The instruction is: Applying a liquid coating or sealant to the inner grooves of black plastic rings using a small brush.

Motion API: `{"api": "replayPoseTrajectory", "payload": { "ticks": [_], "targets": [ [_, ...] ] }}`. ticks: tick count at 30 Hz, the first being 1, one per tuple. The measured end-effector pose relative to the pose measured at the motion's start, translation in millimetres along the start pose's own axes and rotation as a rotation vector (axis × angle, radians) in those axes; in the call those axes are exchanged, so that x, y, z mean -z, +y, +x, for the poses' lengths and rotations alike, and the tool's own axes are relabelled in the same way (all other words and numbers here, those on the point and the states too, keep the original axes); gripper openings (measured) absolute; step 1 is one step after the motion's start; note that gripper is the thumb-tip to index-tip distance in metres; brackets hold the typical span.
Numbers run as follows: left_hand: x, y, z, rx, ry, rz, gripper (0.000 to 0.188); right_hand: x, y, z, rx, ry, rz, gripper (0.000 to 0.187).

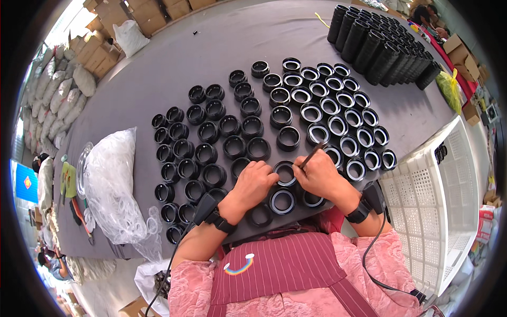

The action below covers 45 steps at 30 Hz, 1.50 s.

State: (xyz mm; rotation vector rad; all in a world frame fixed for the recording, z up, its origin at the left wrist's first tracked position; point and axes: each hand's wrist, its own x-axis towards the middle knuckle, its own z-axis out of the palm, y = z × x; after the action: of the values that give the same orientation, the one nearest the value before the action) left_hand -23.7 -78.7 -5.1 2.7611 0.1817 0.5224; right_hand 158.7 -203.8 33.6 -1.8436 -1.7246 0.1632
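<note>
At near table edge: left hand (255,184) curled, fingertips pressing on black ring (285,173). Right hand (319,174) just right of it, pinching thin dark stick (311,156) angled up-right. Beyond: rows of black rings (227,127) on grey table (174,58). Left: clear bag of white rings (111,185). Right: white crate (438,195). Far right: stacked black cylinders (380,47).

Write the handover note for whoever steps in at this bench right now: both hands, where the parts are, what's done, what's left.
Left hand: resting on the black ring at the table's near edge, steadying it.
Right hand: gripping a thin dark stick tool, tip at that ring.
Parts: rings with pale inner liners lie in rows to the right; plain black rings to the left; bag of clear loops far left.
Done, apparently: right rows. Left: plain black ones.
</note>
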Motion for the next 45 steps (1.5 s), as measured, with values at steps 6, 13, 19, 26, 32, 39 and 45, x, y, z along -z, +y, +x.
{"api": "replayPoseTrajectory", "payload": {
  "ticks": [6, 13, 19, 26, 32, 39, 45],
  "targets": [
    [-1, -2, 3, -0.021, -0.002, -0.007, 0.007, -14, -19, -4, 0.004, -0.048, 0.239, 0.015],
    [4, -7, 1, 0.005, -0.083, -0.016, 0.011, -10, -5, -11, -0.2, 0.071, 0.393, 0.019],
    [31, -6, 20, 0.589, -0.271, -0.517, 0.018, 27, 10, -23, -0.312, 0.288, 0.539, 0.022],
    [25, 7, 32, 0.378, -0.093, 0.332, 0.009, 14, 22, -38, -0.274, 0.36, 0.346, 0.018],
    [0, 31, 42, -0.014, 0.034, -0.096, 0.026, 7, 17, -48, -0.242, 0.309, 0.319, 0.016],
    [-28, 24, 51, -0.07, -0.078, 0.034, 0.011, -1, 31, -56, -0.276, 0.213, 0.341, 0.014],
    [-28, 21, 53, -0.076, -0.096, -0.048, 0.008, 31, 22, -43, -0.226, 0.154, 0.054, 0.015]
  ]
}}
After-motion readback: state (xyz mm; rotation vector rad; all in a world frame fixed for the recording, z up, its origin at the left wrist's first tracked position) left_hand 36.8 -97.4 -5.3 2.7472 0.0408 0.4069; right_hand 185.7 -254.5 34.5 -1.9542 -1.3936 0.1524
